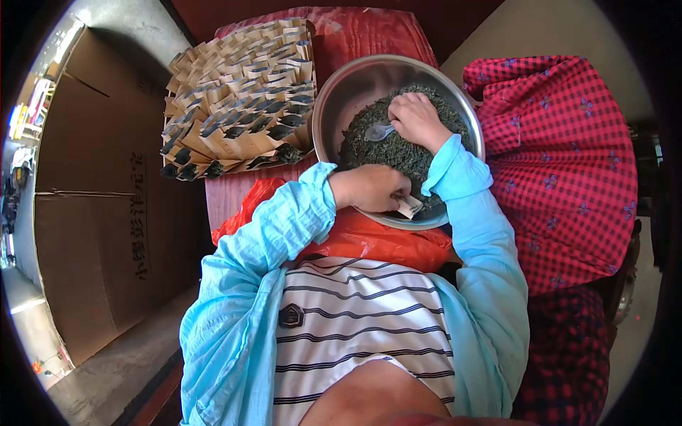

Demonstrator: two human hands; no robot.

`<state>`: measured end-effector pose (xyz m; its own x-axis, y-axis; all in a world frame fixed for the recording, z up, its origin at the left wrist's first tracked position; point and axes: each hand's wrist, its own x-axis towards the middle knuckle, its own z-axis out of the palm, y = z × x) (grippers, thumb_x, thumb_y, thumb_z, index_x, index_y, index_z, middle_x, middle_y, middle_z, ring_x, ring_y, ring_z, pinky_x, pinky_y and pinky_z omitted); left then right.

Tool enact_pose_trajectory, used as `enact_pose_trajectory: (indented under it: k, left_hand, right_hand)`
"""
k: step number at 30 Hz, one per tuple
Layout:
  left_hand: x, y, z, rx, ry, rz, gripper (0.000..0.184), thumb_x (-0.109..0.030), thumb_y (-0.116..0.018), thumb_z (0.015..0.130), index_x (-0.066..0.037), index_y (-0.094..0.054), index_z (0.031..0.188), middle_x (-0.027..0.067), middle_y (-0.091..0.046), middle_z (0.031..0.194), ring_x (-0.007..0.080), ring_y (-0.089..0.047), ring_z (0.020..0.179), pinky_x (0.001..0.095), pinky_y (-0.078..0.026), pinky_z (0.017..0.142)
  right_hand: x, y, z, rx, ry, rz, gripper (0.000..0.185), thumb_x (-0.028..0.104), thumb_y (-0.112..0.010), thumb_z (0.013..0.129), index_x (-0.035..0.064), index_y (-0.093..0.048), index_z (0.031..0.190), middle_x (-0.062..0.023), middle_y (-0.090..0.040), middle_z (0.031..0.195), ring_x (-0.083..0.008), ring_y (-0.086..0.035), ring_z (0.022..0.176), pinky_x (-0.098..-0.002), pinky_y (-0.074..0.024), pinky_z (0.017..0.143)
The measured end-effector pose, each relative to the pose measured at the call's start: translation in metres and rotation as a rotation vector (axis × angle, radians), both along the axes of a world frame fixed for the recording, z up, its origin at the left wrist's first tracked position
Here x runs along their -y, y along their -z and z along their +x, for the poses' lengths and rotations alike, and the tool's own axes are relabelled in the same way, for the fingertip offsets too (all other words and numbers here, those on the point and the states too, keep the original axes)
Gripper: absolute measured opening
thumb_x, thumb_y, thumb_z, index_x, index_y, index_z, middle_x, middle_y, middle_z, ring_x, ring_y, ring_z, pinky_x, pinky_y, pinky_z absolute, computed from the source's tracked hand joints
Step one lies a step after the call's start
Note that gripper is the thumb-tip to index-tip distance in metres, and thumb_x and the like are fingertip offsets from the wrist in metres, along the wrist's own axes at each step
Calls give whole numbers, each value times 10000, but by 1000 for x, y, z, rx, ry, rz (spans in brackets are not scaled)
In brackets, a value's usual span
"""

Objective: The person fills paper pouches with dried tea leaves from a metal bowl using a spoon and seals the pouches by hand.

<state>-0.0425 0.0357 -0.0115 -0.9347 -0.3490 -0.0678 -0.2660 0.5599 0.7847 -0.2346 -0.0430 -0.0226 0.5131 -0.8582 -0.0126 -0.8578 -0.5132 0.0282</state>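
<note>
A wide steel basin [327, 106] holds a heap of dark green, dried crumbled leaves [380, 155]. Over the heap, my right hand [419, 119] is closed around the handle of a clear plastic spoon [379, 132], whose bowl rests on the leaves. At the near rim, my left hand [371, 187] pinches a small tan paper packet [410, 206] over the basin. Its opening is hard to make out. Left of the basin stand many similar paper packets [245, 92] in tight rows, with dark green leaf showing at the tops of the nearer ones.
The basin and packets rest on a red table [341, 39]. Red plastic [376, 238] lies between the basin and my body. Red checked cloth [561, 170] drapes at the right. A large cardboard box [114, 206] stands on the left.
</note>
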Motion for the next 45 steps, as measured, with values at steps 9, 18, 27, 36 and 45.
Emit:
enact_pose_trajectory:
  k: [9, 18, 27, 36, 45]
  left_hand:
    - [9, 5, -1, -297, -287, 101, 222, -162, -607, 877, -10, -598, 1040, 222, -676, 881, 410, -650, 871, 462, -502, 796]
    - [13, 0, 4, -291, -363, 95, 248, -62, -565, 881, -2, -645, 1108, 232, -666, 969, 387, -651, 882, 413, -509, 801]
    - [27, 12, 18, -511, -956, -9, 296, -33, -604, 877, -18, -588, 1173, 132, -663, 914, 175, -624, 806, 306, -504, 746]
    - [25, 4, 20, -474, -995, 74, 415, -2, -545, 798, -15, -458, 1203, 256, -617, 1073, 454, -587, 1058, 476, -464, 902]
    - [20, -5, 17, -311, -976, -29, 469, -11, -580, 789, 7, -444, 1237, 310, -571, 1122, 486, -573, 1041, 506, -461, 884]
  right_hand:
    - [0, 14, -5, -37, -9, 43, 89, 225, -666, 786, 147, -691, 820, -39, -630, 1044, -252, -535, 1110, -411, -363, 987]
    - [-2, -26, 2, 367, 104, 156, 175, 255, -660, 822, 93, -672, 887, -95, -685, 895, -294, -640, 911, -421, -468, 854]
    - [-1, -8, 4, 701, 85, 455, 166, 203, -657, 834, 83, -670, 948, -128, -714, 876, -309, -694, 850, -405, -536, 747]
    - [-13, -20, 18, 641, -94, 791, 215, 147, -694, 847, -23, -673, 977, -125, -704, 855, -192, -656, 791, -342, -509, 748]
    - [-7, -50, -17, 1245, 163, 693, 126, 146, -659, 869, 30, -659, 920, 22, -590, 746, -58, -532, 665, -212, -431, 609]
